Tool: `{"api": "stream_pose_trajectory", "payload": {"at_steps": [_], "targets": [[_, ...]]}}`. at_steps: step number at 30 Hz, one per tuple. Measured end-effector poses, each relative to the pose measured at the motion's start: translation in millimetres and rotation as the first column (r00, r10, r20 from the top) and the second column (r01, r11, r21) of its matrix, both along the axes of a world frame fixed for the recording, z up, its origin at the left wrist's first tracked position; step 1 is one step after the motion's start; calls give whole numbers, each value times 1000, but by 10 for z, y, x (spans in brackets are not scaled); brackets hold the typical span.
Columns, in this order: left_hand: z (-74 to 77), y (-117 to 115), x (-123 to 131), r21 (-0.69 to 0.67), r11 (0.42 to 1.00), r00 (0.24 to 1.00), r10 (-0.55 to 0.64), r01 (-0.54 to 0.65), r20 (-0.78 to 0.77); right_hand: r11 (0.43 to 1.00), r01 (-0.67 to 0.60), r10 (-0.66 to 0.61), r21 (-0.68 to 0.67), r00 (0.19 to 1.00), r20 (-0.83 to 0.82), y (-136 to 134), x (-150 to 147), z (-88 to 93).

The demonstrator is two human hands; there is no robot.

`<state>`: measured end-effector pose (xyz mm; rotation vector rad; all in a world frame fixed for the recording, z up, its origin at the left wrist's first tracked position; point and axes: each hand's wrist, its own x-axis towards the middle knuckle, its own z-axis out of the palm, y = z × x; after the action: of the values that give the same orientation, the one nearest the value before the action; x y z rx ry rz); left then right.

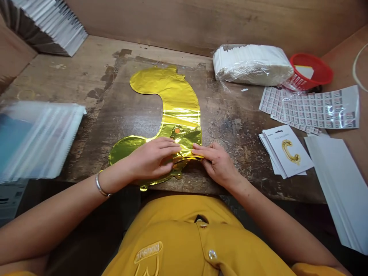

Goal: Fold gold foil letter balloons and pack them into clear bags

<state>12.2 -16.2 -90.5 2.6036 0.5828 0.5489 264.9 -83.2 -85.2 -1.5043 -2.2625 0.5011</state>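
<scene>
A flat gold foil balloon (181, 99) in the shape of a C lies on the worn table in front of me. Near the table's front edge, a small folded part of the foil (188, 143) sits on top of its lower right curve. My left hand (155, 157) reaches across the lower part of the balloon, fingers and thumb closed on the left side of this fold. From the right, my right hand (217, 163) pinches the fold's right edge between thumb and fingers. Foil under my left palm is hidden.
White card packets with a C balloon picture (290, 151) lie on the right, near sticker sheets (316, 107) and white strips (336, 184). Behind are a wrapped white stack (253, 63) and a red basket (324, 71). Plastic sleeves (43, 138) lie left; a stack (57, 23) fills the back corner.
</scene>
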Motion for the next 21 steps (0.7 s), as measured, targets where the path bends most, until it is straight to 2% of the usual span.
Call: {"api": "stream_pose_trajectory", "payload": {"at_steps": [6, 11, 17, 19, 21], "targets": [[-82, -117, 175, 125, 976, 983, 181, -177, -27, 993, 114, -110, 30, 989, -101, 28, -49, -21], [-60, -117, 225, 26, 929, 929, 367, -368, 36, 969, 246, -240, 3, 949, -206, 120, -78, -43], [1, -101, 297, -58, 842, 844, 535, -537, -46, 893, 438, -449, -104, 885, -127, 222, -145, 11], [10, -101, 308, -85, 820, 825, 564, -565, -41, 889, 451, -456, -81, 887, -70, 228, -166, 26], [16, -102, 307, -45, 833, 834, 549, -551, -50, 895, 442, -444, -59, 895, -28, 226, -179, 35]]}}
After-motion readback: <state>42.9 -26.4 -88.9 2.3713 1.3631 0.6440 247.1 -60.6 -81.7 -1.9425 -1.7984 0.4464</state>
